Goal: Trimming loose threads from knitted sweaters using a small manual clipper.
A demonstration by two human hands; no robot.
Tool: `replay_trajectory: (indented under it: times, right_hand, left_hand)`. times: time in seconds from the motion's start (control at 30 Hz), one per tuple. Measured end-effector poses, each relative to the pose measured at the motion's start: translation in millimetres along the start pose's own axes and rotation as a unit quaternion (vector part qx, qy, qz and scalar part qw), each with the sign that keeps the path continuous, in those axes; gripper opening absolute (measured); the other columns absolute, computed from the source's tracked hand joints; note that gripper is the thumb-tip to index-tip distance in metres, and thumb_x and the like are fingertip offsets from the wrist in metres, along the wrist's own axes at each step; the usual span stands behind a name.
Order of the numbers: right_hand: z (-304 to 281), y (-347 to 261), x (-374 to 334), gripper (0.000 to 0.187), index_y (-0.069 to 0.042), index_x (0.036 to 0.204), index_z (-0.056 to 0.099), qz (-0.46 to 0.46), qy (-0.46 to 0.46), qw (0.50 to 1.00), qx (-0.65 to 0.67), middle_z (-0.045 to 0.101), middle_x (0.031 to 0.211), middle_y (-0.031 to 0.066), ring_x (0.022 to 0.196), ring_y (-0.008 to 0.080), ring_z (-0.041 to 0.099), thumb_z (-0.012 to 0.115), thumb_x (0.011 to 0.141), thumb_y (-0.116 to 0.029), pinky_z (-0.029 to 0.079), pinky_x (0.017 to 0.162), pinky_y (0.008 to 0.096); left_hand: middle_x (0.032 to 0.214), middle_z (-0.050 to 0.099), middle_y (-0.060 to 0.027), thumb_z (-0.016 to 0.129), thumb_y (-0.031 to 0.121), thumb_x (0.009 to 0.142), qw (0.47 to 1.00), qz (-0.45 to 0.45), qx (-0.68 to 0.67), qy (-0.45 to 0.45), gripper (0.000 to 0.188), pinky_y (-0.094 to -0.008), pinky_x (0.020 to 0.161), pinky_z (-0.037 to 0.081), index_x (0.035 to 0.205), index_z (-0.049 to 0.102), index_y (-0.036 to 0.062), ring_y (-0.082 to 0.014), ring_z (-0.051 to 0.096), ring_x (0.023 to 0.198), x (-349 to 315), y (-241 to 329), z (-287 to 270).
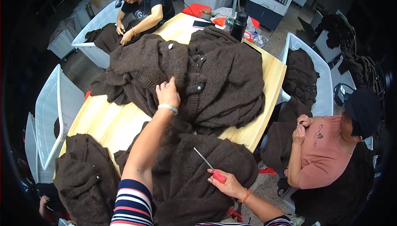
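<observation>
A heap of dark brown knitted cardigans [231, 77] with small pale buttons covers the middle of the table. My left hand [168, 95], wearing a pale bangle, reaches onto this heap. Its index finger is stretched out, the other fingers are partly bent, and nothing shows in its grasp. Closer to me another brown knitted garment [178, 172] drapes over the near table edge. Above it my right hand [228, 184] is closed around a red-handled tool [218, 176] with a thin metal shaft, its tip pointing up and left.
More brown knitwear [84, 176] hangs at the near left corner of the wooden table [97, 116]. A black bottle [239, 25] and a phone [203, 24] lie toward the far edge. White bins [49, 106] flank the table. Two co-workers [326, 151] handle garments, one far left, one right.
</observation>
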State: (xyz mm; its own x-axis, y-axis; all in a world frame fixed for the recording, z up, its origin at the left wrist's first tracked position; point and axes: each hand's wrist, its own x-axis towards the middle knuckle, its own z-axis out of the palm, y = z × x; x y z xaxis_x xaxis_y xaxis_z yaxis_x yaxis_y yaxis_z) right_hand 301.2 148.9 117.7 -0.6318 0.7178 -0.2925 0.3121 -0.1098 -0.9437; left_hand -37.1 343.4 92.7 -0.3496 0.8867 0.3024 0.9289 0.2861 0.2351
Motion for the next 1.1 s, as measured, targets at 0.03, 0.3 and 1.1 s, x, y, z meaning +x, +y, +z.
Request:
replay_trajectory:
  times: [0.03, 0.3, 1.1]
  right_hand:
    - [-0.3, -2.1, -2.7, 0.036, 0.002, 0.122, 0.060, -0.001, 0.022, 1.000, -0.002, 0.070, 0.099, 0.0122, 0.090, 0.0159, 0.068, 0.067, 0.090, -0.012, 0.053, 0.082, 0.0289]
    - [-5.9, 8.8, -23.1, 0.030, 0.004, 0.122, 0.060, 0.013, -0.025, 0.997, 0.067, 0.070, 0.098, 0.0086, 0.092, 0.0119, 0.067, 0.061, 0.093, -0.006, 0.054, 0.084, 0.0267]
    - [4.1, -56.7, -54.0, 0.024, 0.003, 0.112, 0.063, -0.070, 0.046, 0.992, -0.099, 0.066, 0.077, 0.0086, 0.066, 0.0102, 0.062, 0.063, 0.092, -0.011, 0.051, 0.065, 0.0270]
  left_hand:
    - [0.098, 0.069, -0.0189, 0.062, 0.010, 0.077, 0.996, -0.032, -0.040, -0.068, 0.039, -0.0481, 0.100, 0.042, 0.115, 0.063, 0.0018, -0.0362, 0.061, 0.107, 8.0, -2.8, -8.1]
    - [0.105, 0.068, -0.0089, 0.054, 0.010, 0.097, 0.748, -0.137, -0.649, 0.007, 0.025, -0.0263, 0.080, 0.052, 0.118, 0.059, -0.0030, -0.0148, 0.066, 0.090, -50.3, -85.3, -137.1]
    - [0.137, 0.041, -0.0260, 0.086, 0.044, 0.064, 0.969, -0.014, -0.205, -0.138, 0.105, -0.0471, 0.104, 0.037, 0.146, 0.033, 0.0030, -0.0427, 0.043, 0.124, -394.3, 36.4, -276.6]
